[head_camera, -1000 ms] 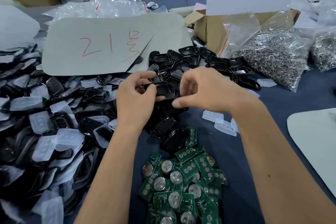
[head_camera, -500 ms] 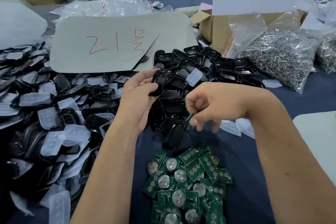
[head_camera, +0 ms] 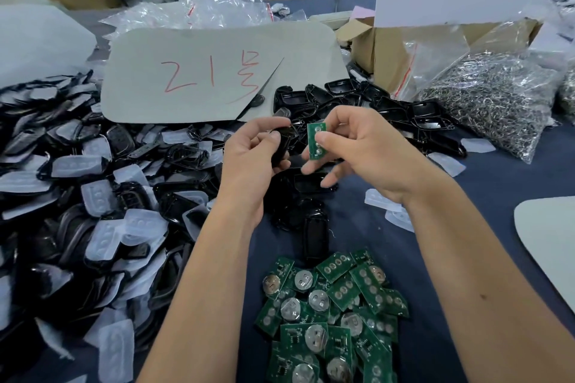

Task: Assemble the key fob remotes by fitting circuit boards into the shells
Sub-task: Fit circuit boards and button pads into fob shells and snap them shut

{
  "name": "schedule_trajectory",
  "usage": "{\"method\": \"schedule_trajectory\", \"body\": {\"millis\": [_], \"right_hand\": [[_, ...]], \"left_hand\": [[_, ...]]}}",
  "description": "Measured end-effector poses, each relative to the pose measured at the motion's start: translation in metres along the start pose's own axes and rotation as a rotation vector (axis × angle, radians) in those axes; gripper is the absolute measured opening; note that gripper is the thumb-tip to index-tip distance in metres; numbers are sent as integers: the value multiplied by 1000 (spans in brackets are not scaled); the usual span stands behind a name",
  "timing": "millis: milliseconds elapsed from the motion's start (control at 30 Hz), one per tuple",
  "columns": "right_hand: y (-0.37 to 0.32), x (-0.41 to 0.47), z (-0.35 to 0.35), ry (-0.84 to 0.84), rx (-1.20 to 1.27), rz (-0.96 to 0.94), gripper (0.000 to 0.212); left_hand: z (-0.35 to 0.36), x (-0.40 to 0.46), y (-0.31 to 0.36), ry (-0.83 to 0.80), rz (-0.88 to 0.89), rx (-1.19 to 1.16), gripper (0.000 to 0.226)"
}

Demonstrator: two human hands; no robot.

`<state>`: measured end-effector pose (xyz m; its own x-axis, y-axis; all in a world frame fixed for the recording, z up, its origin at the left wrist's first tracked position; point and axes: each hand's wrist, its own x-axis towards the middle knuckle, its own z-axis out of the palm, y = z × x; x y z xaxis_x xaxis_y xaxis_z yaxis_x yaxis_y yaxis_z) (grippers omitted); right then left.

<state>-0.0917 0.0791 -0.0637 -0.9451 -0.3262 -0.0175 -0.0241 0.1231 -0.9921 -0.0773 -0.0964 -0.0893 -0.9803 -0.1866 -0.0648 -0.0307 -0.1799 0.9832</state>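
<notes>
holding one shell (head_camera: pixel 281 146), one circuit board (head_camera: pixel 316 140)

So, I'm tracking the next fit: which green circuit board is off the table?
The circuit board pinched upright in the right hand, beside the black shell in the left hand; the others lie in the pile.

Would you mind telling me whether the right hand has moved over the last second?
Yes. The right hand dipped toward the green board pile, then rose away holding one circuit board beside the black shell.
</notes>
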Motion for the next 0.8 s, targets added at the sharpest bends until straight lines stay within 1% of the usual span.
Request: {"method": "schedule_trajectory", "body": {"millis": [67, 167, 200, 267, 333, 400, 467, 533, 667, 800], "right_hand": [[7, 5, 2, 44, -9, -33, 8], [17, 9, 0, 110, -65, -60, 24], [18, 10, -1, 127, -59, -63, 25], [21, 11, -1, 172, -42, -80, 21], [22, 12, -1, 230, -24, -102, 11], [22, 13, -1, 265, 14, -121, 6], [22, 13, -1, 278, 62, -138, 5], [21, 13, -1, 294, 85, -155, 4], [22, 14, 0, 313, 75, -173, 5], [23, 13, 3, 321, -52, -170, 10]], "left_hand": [[0, 1, -1, 40, 9, 18, 27], [-1, 3, -5, 95, 35, 69, 24], [-1, 3, -5, 105, 52, 86, 23], [-1, 1, -6, 117, 101, 130, 20], [1, 0, -8, 128, 135, 159, 24], [2, 2, -9, 122, 126, 153, 34], [5, 3, -9, 114, 94, 93, 37], [7, 3, -9, 110, 47, 36, 33], [8, 1, -9, 124, -11, -31, 16], [9, -2, -6, 147, -51, -89, 7]]}}
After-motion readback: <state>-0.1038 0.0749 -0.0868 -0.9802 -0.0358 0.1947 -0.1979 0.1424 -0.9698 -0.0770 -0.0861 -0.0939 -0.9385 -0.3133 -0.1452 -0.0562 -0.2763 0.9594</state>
